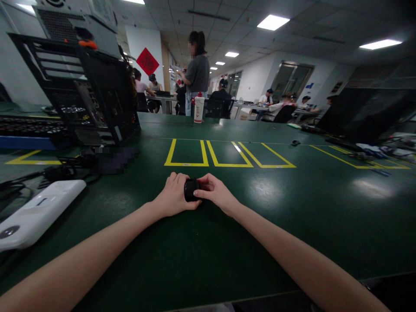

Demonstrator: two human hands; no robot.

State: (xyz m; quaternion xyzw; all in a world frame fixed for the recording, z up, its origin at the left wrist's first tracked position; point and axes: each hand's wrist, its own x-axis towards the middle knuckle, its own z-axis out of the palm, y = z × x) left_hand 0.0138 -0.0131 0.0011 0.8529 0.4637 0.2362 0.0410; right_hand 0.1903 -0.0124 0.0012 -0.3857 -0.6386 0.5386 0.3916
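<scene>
A small black round object (191, 190) is held between both hands, low over the green table (201, 242). My left hand (175, 195) is wrapped round its left side, the thumb beneath it. From the right, my right hand (216, 193) pinches its edge with thumb and fingers. Too dark to make out is what exactly the object is. Beyond the hands, yellow tape outlines (232, 165) mark the tabletop.
An open black computer case (113, 99) stands at the left, with cables and a white device (42, 212) nearer. A white and red cup (199, 109) is at the far edge. Tools and cables (367, 154) lie at the right. People are behind.
</scene>
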